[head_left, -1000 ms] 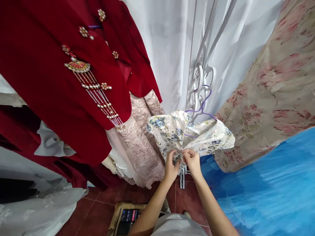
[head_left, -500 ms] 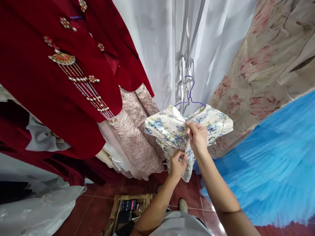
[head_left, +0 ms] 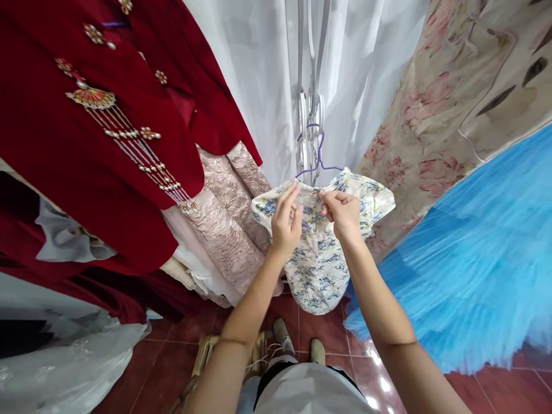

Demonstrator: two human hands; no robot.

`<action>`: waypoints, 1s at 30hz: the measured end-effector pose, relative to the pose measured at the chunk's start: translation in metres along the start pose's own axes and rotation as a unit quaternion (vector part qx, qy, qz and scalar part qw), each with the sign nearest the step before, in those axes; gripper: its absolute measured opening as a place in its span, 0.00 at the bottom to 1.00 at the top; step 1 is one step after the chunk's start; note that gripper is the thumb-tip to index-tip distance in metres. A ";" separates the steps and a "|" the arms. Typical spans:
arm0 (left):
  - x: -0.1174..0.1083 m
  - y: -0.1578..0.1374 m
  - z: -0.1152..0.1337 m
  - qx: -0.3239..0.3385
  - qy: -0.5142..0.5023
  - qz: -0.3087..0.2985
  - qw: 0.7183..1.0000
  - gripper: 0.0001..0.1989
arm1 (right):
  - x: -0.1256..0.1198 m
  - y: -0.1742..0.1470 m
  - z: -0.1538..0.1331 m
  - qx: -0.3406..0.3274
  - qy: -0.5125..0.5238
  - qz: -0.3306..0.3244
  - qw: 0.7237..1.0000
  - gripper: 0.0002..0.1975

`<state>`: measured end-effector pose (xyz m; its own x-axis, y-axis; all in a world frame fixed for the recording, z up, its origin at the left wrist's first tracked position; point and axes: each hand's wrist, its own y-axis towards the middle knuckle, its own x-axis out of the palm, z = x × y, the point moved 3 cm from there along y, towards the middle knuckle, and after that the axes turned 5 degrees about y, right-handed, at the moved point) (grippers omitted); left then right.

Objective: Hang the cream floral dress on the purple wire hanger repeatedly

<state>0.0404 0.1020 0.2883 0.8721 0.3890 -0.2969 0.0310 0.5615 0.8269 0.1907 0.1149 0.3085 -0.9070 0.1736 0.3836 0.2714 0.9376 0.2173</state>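
A white floral blouse point(head_left: 317, 270) with blue and yellow-green print hangs in front of me on a purple hanger point(head_left: 319, 164). Its short sleeves spread to both sides. My right hand point(head_left: 344, 214) pinches the blouse at the middle of its neckline, fingers curled in. On the left of the neckline, my left hand point(head_left: 288, 223) lies against the fabric with its fingers stretched and the thumb apart. The purple hanger hooks among white hangers point(head_left: 303, 126) hanging in a column.
Red velvet garments point(head_left: 142, 103) with beaded ornaments point(head_left: 92, 98) hang at left, beside a pink brocade garment point(head_left: 235, 213). A white curtain point(head_left: 254, 75) is behind. At right are floral cloth point(head_left: 431, 115) and blue tulle point(head_left: 466, 264). A wooden stool point(head_left: 204, 356) stands low on red tiles point(head_left: 157, 362).
My left hand has risen from the blouse's lower front to its neckline and opened. The blouse front now hangs flatter and wider. The right hand still pinches near the neckline. The view has shifted slightly.
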 end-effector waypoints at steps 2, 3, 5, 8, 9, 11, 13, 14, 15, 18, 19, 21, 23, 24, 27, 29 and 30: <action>0.001 0.039 -0.001 0.047 0.028 -0.103 0.993 0.12 | 0.000 0.002 -0.003 -0.009 -0.008 -0.006 1.000 0.13; 0.003 0.052 -0.002 0.063 0.045 -0.142 0.987 0.10 | 0.001 0.004 -0.004 -0.015 -0.011 -0.011 1.000 0.13; 0.008 0.066 -0.002 0.092 0.071 -0.172 0.978 0.08 | 0.003 0.008 -0.003 -0.023 -0.016 -0.020 0.999 0.13; 0.010 0.075 0.000 0.117 0.062 -0.114 0.985 0.09 | 0.005 0.009 0.009 -0.034 -0.045 -0.022 0.998 0.12; 0.007 0.078 0.001 0.117 0.050 -0.082 0.988 0.08 | 0.005 0.008 0.017 -0.037 -0.063 -0.021 0.997 0.12; -0.005 0.087 -0.002 0.104 0.032 -0.018 0.994 0.08 | 0.001 -0.001 0.036 -0.035 -0.104 -0.017 0.994 0.12; -0.028 0.098 -0.013 0.087 0.032 0.022 0.995 0.09 | -0.005 -0.015 0.058 -0.018 -0.136 -0.018 0.990 0.14; -0.042 0.103 -0.024 0.082 0.040 0.031 0.995 0.09 | -0.008 -0.024 0.070 -0.007 -0.146 -0.018 0.989 0.16; -0.057 0.107 -0.037 0.080 0.053 0.033 0.995 0.09 | -0.012 -0.034 0.081 0.004 -0.152 -0.020 0.988 0.17; -0.102 0.105 -0.093 0.052 0.078 0.021 0.995 0.12 | -0.017 -0.064 0.111 0.050 -0.139 -0.031 0.989 0.16; -0.113 0.099 -0.115 0.022 0.072 0.021 0.997 0.13 | -0.016 -0.073 0.120 0.066 -0.129 -0.040 0.989 0.15; -0.129 0.079 -0.153 -0.053 0.037 0.050 0.997 0.17 | -0.011 -0.087 0.137 0.087 -0.115 -0.066 0.987 0.14; -0.133 0.051 -0.179 -0.140 -0.015 0.102 0.985 0.20 | -0.007 -0.095 0.152 0.095 -0.111 -0.083 0.986 0.15; -0.131 0.035 -0.186 -0.177 -0.040 0.120 0.976 0.21 | -0.007 -0.096 0.159 0.095 -0.116 -0.085 0.985 0.15; -0.112 -0.014 -0.178 -0.229 -0.076 0.076 0.967 0.20 | -0.015 -0.090 0.173 0.091 -0.188 -0.084 0.974 0.15; -0.094 -0.040 -0.154 -0.220 -0.076 -0.009 0.972 0.17 | -0.025 -0.086 0.176 0.067 -0.277 -0.068 0.956 0.13; -0.085 -0.050 -0.139 -0.210 -0.074 -0.047 0.974 0.16 | -0.028 -0.085 0.174 0.049 -0.311 -0.063 0.947 0.12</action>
<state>-0.1033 0.1425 0.2054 0.9371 0.2291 -0.2632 -0.0614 0.8508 0.5219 0.1374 0.0830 0.1227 -0.9528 0.1732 -0.2493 0.1441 0.9809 0.1306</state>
